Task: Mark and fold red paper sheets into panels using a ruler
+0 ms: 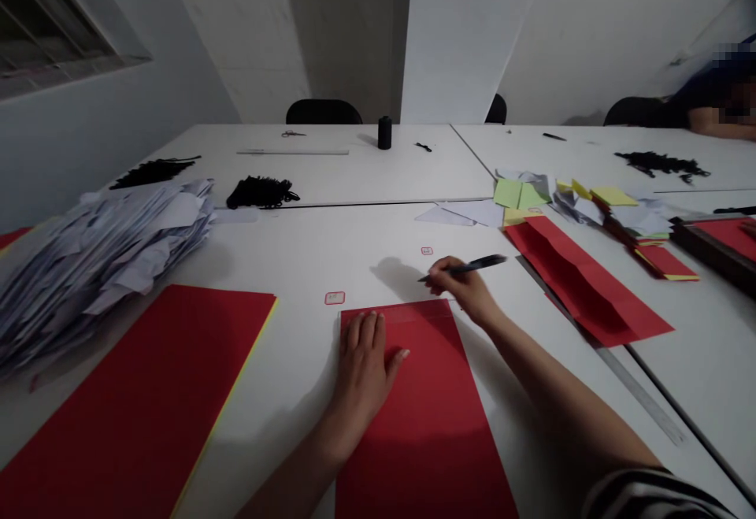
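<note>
A long sheet of red paper [425, 424] lies on the white table in front of me. Flat on its far left corner rests my left hand [365, 365], fingers stretched out and thumb apart. My right hand [464, 287] is closed round a dark pen [477, 264] just beyond the sheet's far right corner. The pen's tip points left, over the table and its shadow; whether it touches the surface I cannot tell. Two small red-framed labels, one [335, 298] near the sheet's left corner and another label [427, 251] farther back, are on the tabletop.
At left are a red-and-yellow paper stack [142, 377] and a heap of white paper [112, 259]. A folded red sheet [584, 275] and a clear ruler [641, 393] lie right. Behind are black cord bundles [263, 192], a black spool [384, 133] and scissors [294, 134]. Another person's arm [724, 121] rests far right.
</note>
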{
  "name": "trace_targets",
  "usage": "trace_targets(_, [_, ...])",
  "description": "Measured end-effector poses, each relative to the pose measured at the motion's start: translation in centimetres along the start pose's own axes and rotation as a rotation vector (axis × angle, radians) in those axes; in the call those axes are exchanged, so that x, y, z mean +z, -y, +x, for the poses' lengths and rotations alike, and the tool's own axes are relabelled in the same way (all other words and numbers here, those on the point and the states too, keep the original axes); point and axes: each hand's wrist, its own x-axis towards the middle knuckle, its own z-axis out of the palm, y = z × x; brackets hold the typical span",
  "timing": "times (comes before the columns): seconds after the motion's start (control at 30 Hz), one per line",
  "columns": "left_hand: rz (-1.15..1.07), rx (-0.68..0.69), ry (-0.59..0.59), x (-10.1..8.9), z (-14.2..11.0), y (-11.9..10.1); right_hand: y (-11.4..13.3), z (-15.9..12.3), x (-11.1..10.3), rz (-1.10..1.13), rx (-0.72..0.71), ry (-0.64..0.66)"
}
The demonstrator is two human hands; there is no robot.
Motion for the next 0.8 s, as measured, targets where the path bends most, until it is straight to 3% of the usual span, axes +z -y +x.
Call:
trace_targets(0.1, [0.004,0.003,0.003,-0.1,0.0,-0.1,-1.1,1.0,3.1,-0.11,-0.008,0.169])
trace_targets(0.23, [0.001,-0.004,0.022,-0.3,0.0,-0.3,-2.4,2.1,5.1,-0.248,-0.051,0.207])
trace_targets(0.43, [-0.022,-0.026,0.031,-0.7,0.0,-0.7,-3.7,2.2,5.7,-0.274,-0.096,0.232])
trace_targets(0.8, [-0.02,-0.025,0.048,-0.8,0.0,-0.8,-3.6,2.0,5.7,-0.302,-0.104,0.247])
